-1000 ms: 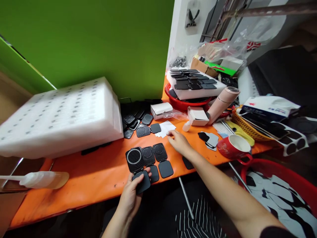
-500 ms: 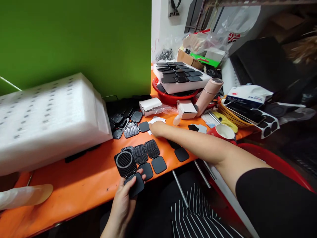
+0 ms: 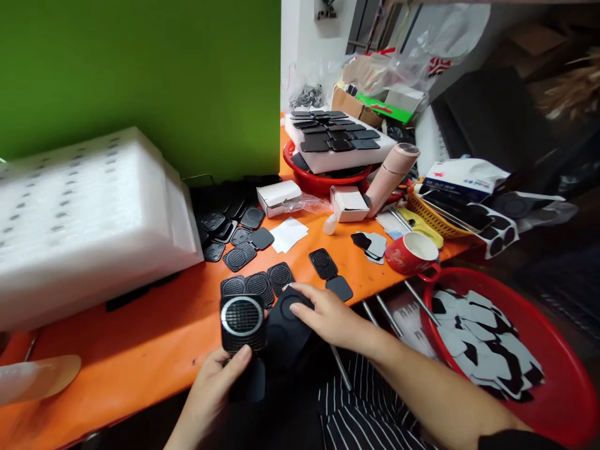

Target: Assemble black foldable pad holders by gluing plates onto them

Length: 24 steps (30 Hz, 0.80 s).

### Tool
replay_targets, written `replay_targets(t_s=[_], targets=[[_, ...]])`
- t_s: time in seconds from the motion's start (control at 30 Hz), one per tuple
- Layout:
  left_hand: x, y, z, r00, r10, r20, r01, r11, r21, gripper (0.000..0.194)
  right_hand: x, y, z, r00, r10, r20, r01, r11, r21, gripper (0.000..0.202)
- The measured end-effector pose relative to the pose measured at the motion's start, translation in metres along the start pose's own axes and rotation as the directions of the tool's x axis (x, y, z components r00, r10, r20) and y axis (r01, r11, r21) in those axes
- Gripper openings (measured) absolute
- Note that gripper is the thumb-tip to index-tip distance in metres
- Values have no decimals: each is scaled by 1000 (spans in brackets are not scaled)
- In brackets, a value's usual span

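Observation:
My left hand (image 3: 218, 381) grips a black hinged piece (image 3: 242, 320), its ribbed half with a pale ring facing up and its flat half hanging below. Close to its right, my right hand (image 3: 323, 312) pinches a thin dark sheet (image 3: 285, 322) with a faint round outline. Behind both hands, several ribbed black pieces (image 3: 257, 286) lie in a row on the orange table (image 3: 154, 356), partly covered by what I hold. Another opened hinged piece (image 3: 323, 264) lies beyond my right hand. White paper sheets (image 3: 289, 235) rest farther back.
A white foam block (image 3: 164, 219) stands at the left. A red mug (image 3: 407, 256), a pink bottle (image 3: 391, 181) and small white boxes (image 3: 349, 203) are on the right. A red basin (image 3: 557, 400) of cut pieces is below the table edge.
My right hand has come back from the white paper towards my left hand, now with a dark sheet in it. My left hand has shifted slightly left and down, turning its piece more upright.

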<state>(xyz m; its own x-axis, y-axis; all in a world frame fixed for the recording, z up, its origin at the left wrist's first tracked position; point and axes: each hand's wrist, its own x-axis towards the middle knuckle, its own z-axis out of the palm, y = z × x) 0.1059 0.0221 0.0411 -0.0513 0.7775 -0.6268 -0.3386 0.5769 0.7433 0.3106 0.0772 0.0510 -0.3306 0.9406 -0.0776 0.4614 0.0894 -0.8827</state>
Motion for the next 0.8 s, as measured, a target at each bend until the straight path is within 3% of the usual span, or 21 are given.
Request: replay_targets(t_s=[0.07,0.2,0.3,0.37,0.43,0.5,0.63,0.8], targets=[[-1,-1,8,997,-74,25,74,997,13,40,-8,13,20,994,57,-89,-44,989,141,36],[1,-4,19,994,-99,47,101,994,-32,41,-14,29,38,965,22,-262,38,974,223,34],[1,-7,21,992,-84,100,93,991,-92,41,-18,30,38,927,-33,-374,101,981,164,30],[0,-10,22,989,-64,135,84,985,-148,41,-21,28,36,887,-145,-439,169,986,15,23],[-1,-12,23,988,-36,152,66,978,-196,40,-23,25,34,871,-273,-408,254,962,-101,14],[-3,-15,23,988,-15,154,49,976,-214,38,-25,21,33,908,-303,-291,304,952,-43,14],[-6,-19,25,988,5,154,21,986,-167,39,-29,7,32,985,-147,-94,159,979,127,12],[-7,-21,31,989,26,146,-4,989,-149,39,-30,-3,30,993,-109,-37,112,990,81,29]])
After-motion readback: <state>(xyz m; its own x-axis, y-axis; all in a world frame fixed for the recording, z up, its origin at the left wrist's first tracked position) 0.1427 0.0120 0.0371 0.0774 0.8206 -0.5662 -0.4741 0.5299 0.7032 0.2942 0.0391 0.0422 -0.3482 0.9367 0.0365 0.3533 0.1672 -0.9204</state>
